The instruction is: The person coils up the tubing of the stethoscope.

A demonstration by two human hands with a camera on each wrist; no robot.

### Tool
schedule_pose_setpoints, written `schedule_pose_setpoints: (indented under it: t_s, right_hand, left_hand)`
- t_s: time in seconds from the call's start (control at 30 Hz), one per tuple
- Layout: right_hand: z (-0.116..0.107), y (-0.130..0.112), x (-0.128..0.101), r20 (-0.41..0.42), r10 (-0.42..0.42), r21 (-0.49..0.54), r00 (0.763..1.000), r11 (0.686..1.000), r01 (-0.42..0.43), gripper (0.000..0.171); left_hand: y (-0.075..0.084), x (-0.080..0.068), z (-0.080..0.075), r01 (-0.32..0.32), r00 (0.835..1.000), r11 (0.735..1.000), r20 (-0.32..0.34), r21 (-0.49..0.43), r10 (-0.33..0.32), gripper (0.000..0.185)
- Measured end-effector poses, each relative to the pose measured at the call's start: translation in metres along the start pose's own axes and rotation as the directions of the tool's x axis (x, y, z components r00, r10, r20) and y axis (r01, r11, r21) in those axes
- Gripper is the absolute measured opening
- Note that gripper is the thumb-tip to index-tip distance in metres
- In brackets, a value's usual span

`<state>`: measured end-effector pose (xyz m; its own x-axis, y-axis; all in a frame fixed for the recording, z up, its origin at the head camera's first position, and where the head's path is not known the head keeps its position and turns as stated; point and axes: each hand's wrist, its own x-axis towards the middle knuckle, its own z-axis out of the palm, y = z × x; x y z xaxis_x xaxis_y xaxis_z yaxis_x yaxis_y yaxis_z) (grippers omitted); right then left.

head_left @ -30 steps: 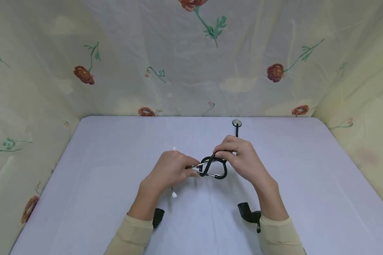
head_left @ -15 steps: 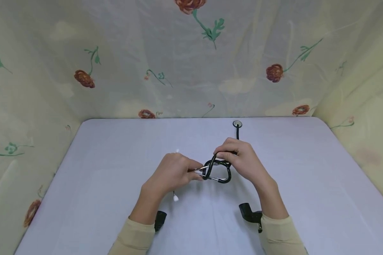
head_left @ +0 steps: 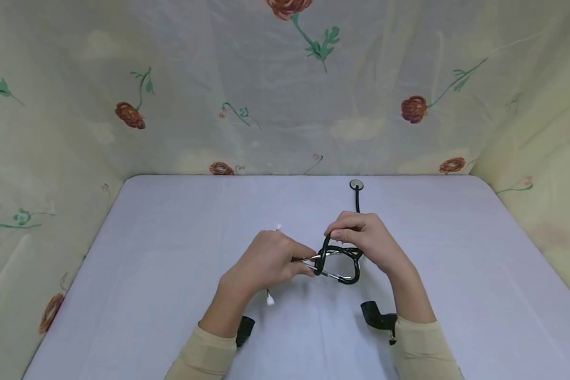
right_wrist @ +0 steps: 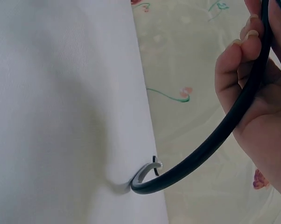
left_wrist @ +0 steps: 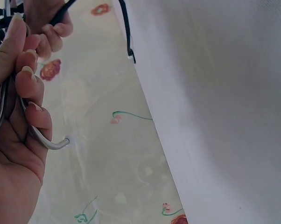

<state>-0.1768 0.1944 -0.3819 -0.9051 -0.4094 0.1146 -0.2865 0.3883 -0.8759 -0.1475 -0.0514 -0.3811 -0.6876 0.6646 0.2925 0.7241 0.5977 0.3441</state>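
Observation:
Both hands are on a stethoscope, held over the table. Its black tubing (head_left: 349, 281) forms a loop, and a strand wraps around the metal ear tubes (head_left: 333, 275) in the middle. My left hand (head_left: 272, 261) grips the ear tubes, thumb against fingers; white eartips (head_left: 269, 299) poke out on either side of it. In the left wrist view a bent metal tube (left_wrist: 54, 144) sticks out past the fingers. My right hand (head_left: 372, 240) pinches the wrapped strand between thumb and fingers. From behind it, tubing (right_wrist: 201, 154) runs to the round chestpiece (head_left: 356, 184) near the table's far edge.
The white-covered table (head_left: 195, 211) has a flower-printed curtain (head_left: 180, 105) behind it and at both sides. A black wrist attachment (head_left: 375, 317) juts from the right sleeve; another (head_left: 245, 330) shows by the left forearm.
My left hand has moved right toward my right hand, bringing the ear tubes and loop along. My right hand has shifted slightly right and nearer, and the wrapped strand now stands more upright.

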Motion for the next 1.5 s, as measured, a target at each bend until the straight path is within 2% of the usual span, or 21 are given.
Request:
schedule_pose_setpoints:
  t_s: [0.17, 0.3, 0.7, 0.9, 1.0, 1.13, 1.27, 1.37, 1.5]
  right_hand:
    - [0.000, 0.005, 0.000, 0.027, -0.010, 0.078, 1.000, 0.997, 0.008, 0.012]
    - [0.002, 0.007, 0.003, 0.059, 0.005, 0.114, 0.998, 0.993, -0.012, 0.015]
    - [0.008, 0.003, 0.003, 0.074, 0.113, 0.069, 0.991, 0.991, -0.118, 0.019]
    - [0.011, -0.002, 0.005, 0.062, 0.089, 0.061, 0.994, 0.994, -0.093, 0.007]
    - [0.014, -0.003, 0.006, 0.053, 0.098, 0.054, 0.994, 0.993, -0.101, 0.011]
    - [0.017, -0.003, 0.007, 0.044, 0.157, 0.057, 0.987, 0.986, -0.160, 0.023]
    - [0.019, -0.004, 0.007, 0.048, 0.191, 0.059, 0.980, 0.979, -0.194, 0.024]
    - [0.019, -0.005, 0.007, 0.047, 0.187, 0.030, 0.981, 0.982, -0.188, 0.024]
    - [0.020, -0.005, 0.007, 0.046, 0.177, -0.020, 0.983, 0.984, -0.177, 0.018]
  left_hand:
    - [0.005, 0.001, -0.002, -0.024, 1.000, 0.999, -0.008, -0.026, 0.024, 0.015]
    - [0.007, 0.001, -0.003, -0.045, 0.998, 0.996, -0.040, -0.076, 0.042, 0.015]
    - [0.003, -0.001, -0.003, -0.062, 0.988, 0.993, -0.149, -0.098, 0.047, 0.017]
    - [0.000, -0.002, -0.004, -0.022, 0.970, 0.993, -0.242, -0.120, -0.008, 0.019]
    - [-0.002, -0.002, -0.004, 0.009, 0.963, 0.992, -0.266, -0.129, -0.043, 0.020]
    - [-0.006, -0.002, -0.004, 0.068, 0.953, 0.992, -0.287, -0.108, -0.096, 0.018]
    - [-0.009, -0.004, -0.004, 0.122, 0.940, 0.988, -0.307, -0.099, -0.147, 0.013]
    - [-0.012, -0.005, -0.006, 0.190, 0.920, 0.975, -0.326, -0.115, -0.217, 0.014]
    - [-0.014, -0.007, -0.009, 0.281, 0.879, 0.948, -0.357, -0.148, -0.316, 0.025]
